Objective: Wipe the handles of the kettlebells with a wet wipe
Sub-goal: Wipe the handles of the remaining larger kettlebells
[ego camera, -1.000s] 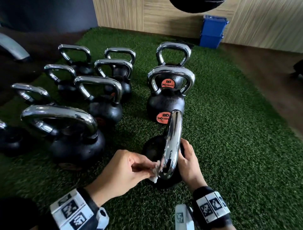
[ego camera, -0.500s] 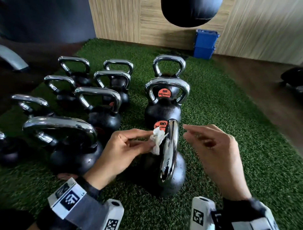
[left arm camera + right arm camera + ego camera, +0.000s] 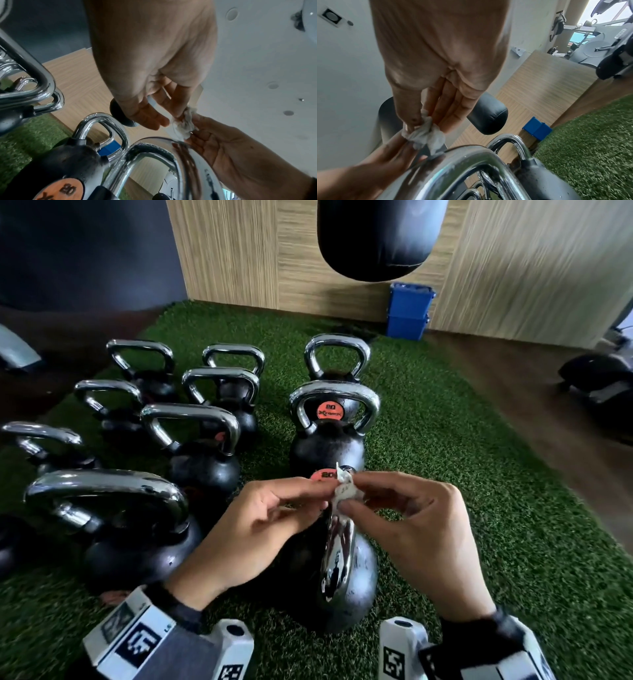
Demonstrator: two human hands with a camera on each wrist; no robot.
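Both hands pinch the wipe (image 3: 344, 491) just above the nearest kettlebell's handle (image 3: 337, 556): left hand (image 3: 260, 529) at 9 o'clock of it, right hand (image 3: 421, 535) at 3 o'clock. The wipe looks soft, limp and light, best bunched in the fingertips; the chrome handle is likely slick and the kettlebell heavy, so no steadying should be needed.

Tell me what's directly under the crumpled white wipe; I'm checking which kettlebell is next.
Under the crumpled white wipe, pinched by left hand and right hand, sits the nearest black kettlebell's chrome handle. The handle's far end is covered.
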